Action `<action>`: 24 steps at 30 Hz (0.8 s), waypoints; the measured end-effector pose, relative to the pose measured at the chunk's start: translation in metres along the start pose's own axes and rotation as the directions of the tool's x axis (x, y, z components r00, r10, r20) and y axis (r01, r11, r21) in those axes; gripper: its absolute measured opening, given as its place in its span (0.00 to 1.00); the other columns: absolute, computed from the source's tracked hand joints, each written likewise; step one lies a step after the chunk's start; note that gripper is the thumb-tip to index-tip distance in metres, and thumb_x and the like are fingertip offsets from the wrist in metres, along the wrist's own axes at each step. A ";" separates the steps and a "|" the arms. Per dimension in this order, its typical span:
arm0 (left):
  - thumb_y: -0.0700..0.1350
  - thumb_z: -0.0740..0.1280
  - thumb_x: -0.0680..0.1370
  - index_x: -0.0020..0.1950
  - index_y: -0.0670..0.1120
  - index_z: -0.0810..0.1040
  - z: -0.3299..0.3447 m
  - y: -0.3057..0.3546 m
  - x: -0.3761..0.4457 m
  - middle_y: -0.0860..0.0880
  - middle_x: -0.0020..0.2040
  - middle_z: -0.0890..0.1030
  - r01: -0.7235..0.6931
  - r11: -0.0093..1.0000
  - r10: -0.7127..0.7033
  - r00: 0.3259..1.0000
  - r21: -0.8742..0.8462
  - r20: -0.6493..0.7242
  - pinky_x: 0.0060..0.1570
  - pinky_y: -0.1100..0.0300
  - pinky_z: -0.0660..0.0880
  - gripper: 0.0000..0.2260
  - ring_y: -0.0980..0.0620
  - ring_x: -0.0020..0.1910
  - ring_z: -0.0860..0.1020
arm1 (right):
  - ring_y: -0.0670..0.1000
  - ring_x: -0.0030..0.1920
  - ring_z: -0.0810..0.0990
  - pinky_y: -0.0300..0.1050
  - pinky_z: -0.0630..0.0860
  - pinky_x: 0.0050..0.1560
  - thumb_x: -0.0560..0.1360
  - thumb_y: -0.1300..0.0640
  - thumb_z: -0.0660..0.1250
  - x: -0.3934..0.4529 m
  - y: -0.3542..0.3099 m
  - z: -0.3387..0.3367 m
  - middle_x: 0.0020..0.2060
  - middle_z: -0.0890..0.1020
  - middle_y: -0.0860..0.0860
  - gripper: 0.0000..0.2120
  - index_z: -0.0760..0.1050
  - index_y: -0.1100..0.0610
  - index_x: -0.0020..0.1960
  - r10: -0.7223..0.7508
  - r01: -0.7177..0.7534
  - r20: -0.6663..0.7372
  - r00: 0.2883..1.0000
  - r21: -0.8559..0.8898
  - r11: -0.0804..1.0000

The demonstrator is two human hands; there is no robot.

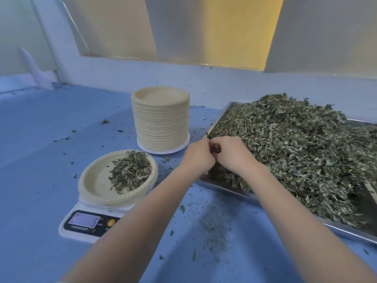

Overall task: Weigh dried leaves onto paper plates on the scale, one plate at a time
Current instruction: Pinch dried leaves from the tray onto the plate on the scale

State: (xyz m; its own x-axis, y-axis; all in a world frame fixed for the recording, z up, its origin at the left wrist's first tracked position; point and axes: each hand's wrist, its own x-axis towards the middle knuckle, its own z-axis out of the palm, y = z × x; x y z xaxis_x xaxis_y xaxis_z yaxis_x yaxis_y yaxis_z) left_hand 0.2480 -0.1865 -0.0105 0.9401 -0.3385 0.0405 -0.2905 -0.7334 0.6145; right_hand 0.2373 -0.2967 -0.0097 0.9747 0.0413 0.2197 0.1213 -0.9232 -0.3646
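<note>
Both hands meet at the tray's (pixel 230 188) near corner, left hand (pixel 196 155) and right hand (pixel 231 153) curled in a tight grip on leaves (pixel 285 150), beside the part-filled plate (pixel 95 180) on the scale (pixel 81 221).

Blue tabletop (pixel 40 123), pale wall (pixel 18 33), yellow-lit frosted window (pixel 214 27)

Surface: blue table (pixel 40 144), against a pale wall ledge.
Left front: white digital scale (pixel 89 223).
Behind it: 1 tall stack of paper plates (pixel 161 123), standing on a white disc.
Right: metal tray (pixel 346 231) heaped with dried leaves.
Scattered: loose leaf crumbs (pixel 212 227), thickest near the tray's front edge.
</note>
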 end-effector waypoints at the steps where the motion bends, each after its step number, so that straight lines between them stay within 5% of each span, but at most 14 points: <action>1: 0.35 0.56 0.75 0.61 0.41 0.71 -0.001 0.001 -0.001 0.40 0.54 0.79 0.003 1.000 -0.003 1.000 -0.024 0.015 0.48 0.47 0.79 0.15 0.39 0.48 0.80 | 0.56 0.48 0.79 0.41 0.72 0.46 0.74 0.63 0.64 0.000 -0.001 0.000 0.48 0.82 0.55 0.12 0.80 0.52 0.52 -0.002 0.002 -0.001 1.000 -0.006 1.000; 5: 0.33 0.55 0.76 0.63 0.44 0.70 -0.003 -0.002 -0.006 0.40 0.53 0.79 0.061 0.985 -0.051 0.997 -0.161 0.065 0.38 0.47 0.81 0.17 0.41 0.41 0.83 | 0.57 0.52 0.79 0.47 0.76 0.52 0.76 0.60 0.63 -0.001 -0.007 0.002 0.51 0.82 0.56 0.11 0.79 0.52 0.56 0.016 -0.013 0.055 0.998 -0.043 0.999; 12: 0.31 0.59 0.74 0.62 0.43 0.72 -0.017 -0.003 -0.012 0.40 0.55 0.79 0.012 0.974 -0.013 1.000 -0.226 -0.006 0.46 0.49 0.79 0.18 0.39 0.49 0.80 | 0.55 0.55 0.79 0.42 0.73 0.53 0.77 0.59 0.64 -0.005 -0.021 -0.015 0.53 0.82 0.55 0.12 0.79 0.54 0.59 -0.002 0.002 -0.013 1.000 0.004 1.000; 16: 0.31 0.60 0.73 0.58 0.44 0.74 -0.052 -0.009 -0.027 0.40 0.51 0.81 -0.029 0.979 0.006 0.993 -0.203 -0.114 0.42 0.56 0.80 0.16 0.44 0.43 0.81 | 0.51 0.43 0.79 0.30 0.68 0.38 0.77 0.57 0.66 -0.001 -0.050 -0.026 0.43 0.83 0.54 0.10 0.81 0.54 0.57 -0.069 0.074 -0.071 0.995 0.077 0.994; 20: 0.31 0.59 0.73 0.60 0.41 0.75 -0.100 -0.028 -0.055 0.36 0.50 0.81 -0.034 0.993 0.013 0.984 -0.115 -0.179 0.52 0.48 0.77 0.17 0.39 0.51 0.80 | 0.40 0.36 0.74 0.32 0.64 0.33 0.75 0.53 0.69 0.007 -0.097 -0.023 0.35 0.78 0.44 0.08 0.82 0.49 0.54 -0.158 0.177 -0.094 0.983 0.235 0.956; 24: 0.29 0.63 0.71 0.59 0.43 0.74 -0.138 -0.069 -0.081 0.35 0.44 0.81 0.102 0.989 -0.119 0.980 -0.106 -0.159 0.48 0.45 0.78 0.18 0.40 0.44 0.80 | 0.36 0.24 0.75 0.27 0.68 0.26 0.74 0.56 0.71 0.011 -0.145 0.003 0.27 0.77 0.43 0.04 0.83 0.54 0.49 -0.228 0.212 -0.025 0.973 0.478 0.853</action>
State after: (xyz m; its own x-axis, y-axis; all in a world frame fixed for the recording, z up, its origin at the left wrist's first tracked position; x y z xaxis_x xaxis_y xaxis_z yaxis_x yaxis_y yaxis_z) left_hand 0.2165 -0.0266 0.0527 0.9842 -0.1507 0.0924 -0.1721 -0.6974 0.6957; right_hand 0.2312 -0.1616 0.0428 0.9162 0.2413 0.3199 0.4000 -0.5959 -0.6963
